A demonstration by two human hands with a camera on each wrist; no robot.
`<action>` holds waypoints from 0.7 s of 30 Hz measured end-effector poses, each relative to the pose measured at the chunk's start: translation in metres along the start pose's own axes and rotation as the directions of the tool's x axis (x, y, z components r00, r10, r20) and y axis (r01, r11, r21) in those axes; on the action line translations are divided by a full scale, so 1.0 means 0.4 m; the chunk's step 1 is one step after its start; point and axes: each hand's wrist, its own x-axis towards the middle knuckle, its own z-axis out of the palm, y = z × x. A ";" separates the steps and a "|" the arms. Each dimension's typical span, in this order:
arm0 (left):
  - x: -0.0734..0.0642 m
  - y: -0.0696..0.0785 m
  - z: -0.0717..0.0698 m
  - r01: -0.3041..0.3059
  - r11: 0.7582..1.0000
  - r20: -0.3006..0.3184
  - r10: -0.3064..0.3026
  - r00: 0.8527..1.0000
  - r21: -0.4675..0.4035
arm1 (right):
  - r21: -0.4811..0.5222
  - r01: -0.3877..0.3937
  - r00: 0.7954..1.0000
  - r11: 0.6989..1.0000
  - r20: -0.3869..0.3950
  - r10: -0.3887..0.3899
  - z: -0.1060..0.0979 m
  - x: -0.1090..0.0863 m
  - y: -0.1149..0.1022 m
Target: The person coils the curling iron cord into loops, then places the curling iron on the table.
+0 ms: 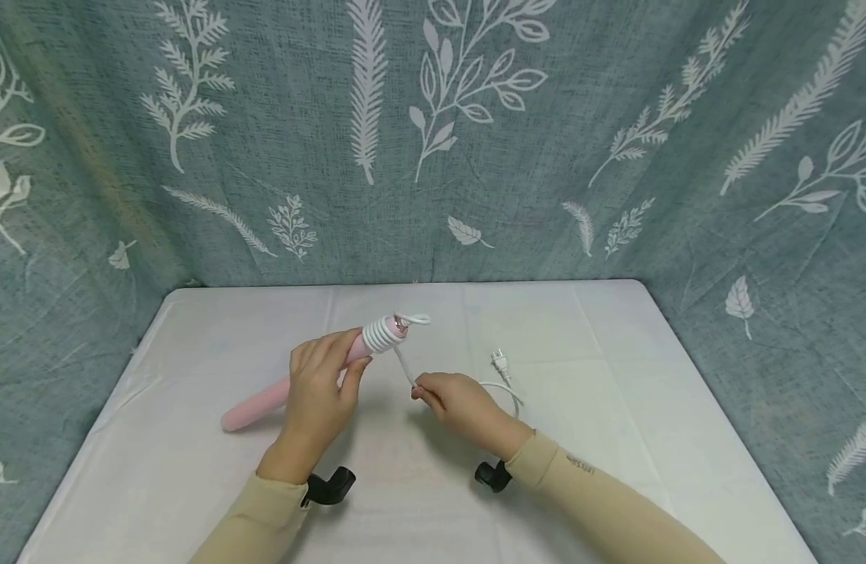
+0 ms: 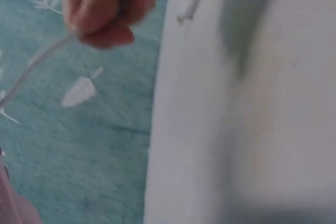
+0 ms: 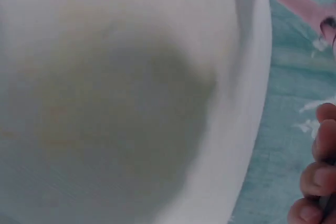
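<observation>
Clock on head view: center = middle of the white table (image 1: 433, 521), 12 = away from wearer.

Nearest: beige sleeves at 8 (image 1: 253, 521) and 4 (image 1: 616, 501). Black wrist mounts by the cuffs, 8 (image 1: 330, 486) and 4 (image 1: 492, 475).

Left hand (image 1: 320, 392), 9–10: fingers over the top of the pink rod (image 1: 264, 401), thumb on the near side, gripping it just short of the windings. Reads as the anchor: keeps the rod angled and steady against cord pull. Rod runs from a blunt tip at 9 to the corded end near 12. Can't tell if the tip touches the cloth.

Right hand (image 1: 464, 403), 2–3: thumb and fingers pinching the white cord (image 1: 404, 366). Span up to the rod is near straight in head view, slightly bowed in left wrist view, so I'd guess light tension to keep the turns tight.

Coil (image 1: 381, 335), 11: several turns side by side round the rod, a short loop sticking out past the end.

Slack past the right hand loops on the cloth; plug (image 1: 499, 362) at 2, prongs facing 12.

No container in view; the rod is doing the spool's job.

Far: green leaf-print curtain (image 1: 299, 117) across 12.
</observation>
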 end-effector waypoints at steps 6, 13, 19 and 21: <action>-0.013 -0.026 0.013 0.012 0.996 0.059 -0.017 0.998 0.083 | -0.155 0.191 0.978 0.969 -0.050 -0.201 0.000 -0.021 -0.042; -0.021 -0.041 0.036 0.085 0.988 0.196 -0.109 0.974 0.126 | -0.223 0.286 0.947 0.932 -0.083 -0.311 -0.022 -0.038 -0.071; -0.035 -0.051 0.062 0.110 0.980 0.282 -0.154 0.947 0.166 | -0.294 0.282 0.941 0.913 -0.101 -0.324 -0.029 -0.044 -0.075; -0.039 -0.051 0.070 0.111 0.978 0.313 -0.162 0.936 0.176 | -0.335 0.275 0.936 0.901 -0.121 -0.331 -0.034 -0.046 -0.075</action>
